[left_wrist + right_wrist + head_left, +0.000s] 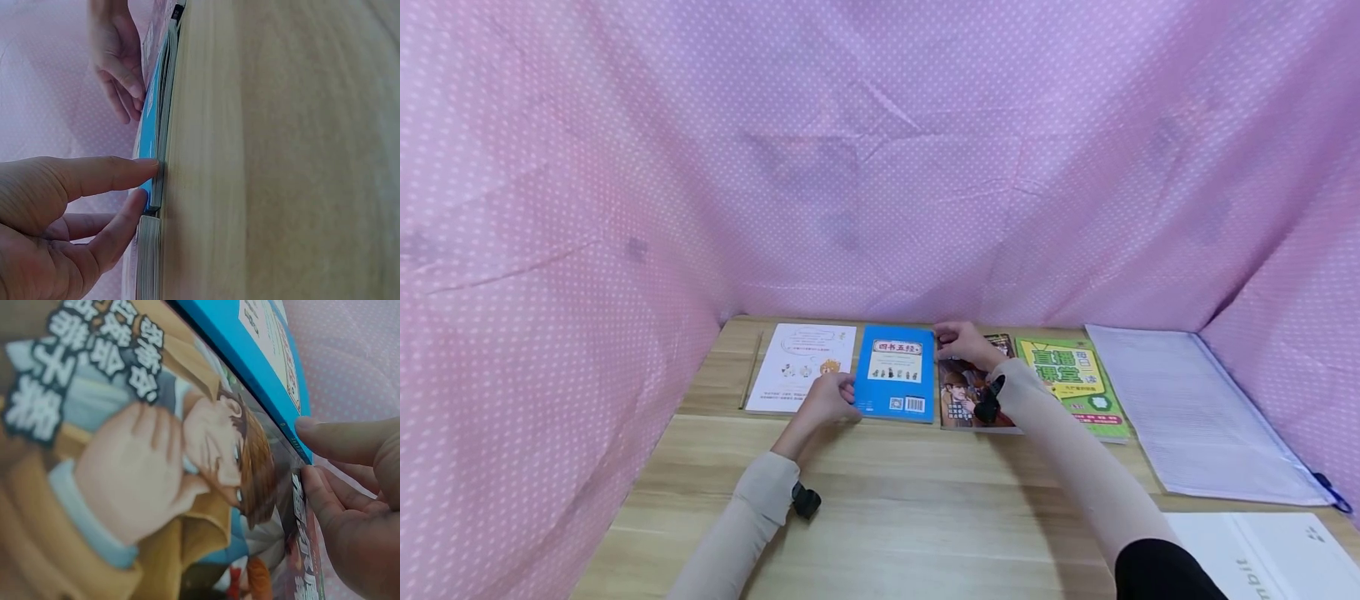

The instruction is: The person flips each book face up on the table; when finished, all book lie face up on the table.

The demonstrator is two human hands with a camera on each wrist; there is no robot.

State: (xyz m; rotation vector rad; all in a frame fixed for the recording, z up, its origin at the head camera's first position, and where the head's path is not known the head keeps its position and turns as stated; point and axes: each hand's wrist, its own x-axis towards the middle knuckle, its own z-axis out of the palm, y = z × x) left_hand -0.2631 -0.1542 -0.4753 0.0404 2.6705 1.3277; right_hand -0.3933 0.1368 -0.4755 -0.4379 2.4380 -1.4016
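Note:
A blue book (pixel 897 400) with a white title panel lies flat in a row of books. My left hand (pixel 831 397) is at its near left corner. In the left wrist view the thumb (pixel 119 174) meets the book's front page edge, and the forefinger (pixel 122 228) bears on its side. At the far right corner, my right hand (pixel 964 343) pinches the blue book between thumb (pixel 340 439) and fingers. Beneath the right hand and wrist lies a dark comic-style book (pixel 957 400), partly hidden.
Left of the blue book is a white book (pixel 775 379) with small drawings. To the right come a green book (pixel 1101 400), a translucent zip pouch (pixel 1202 417) and a white box-like item (pixel 1262 554). Pink dotted cloth (pixel 880 208) hangs behind the wooden table (pixel 880 517).

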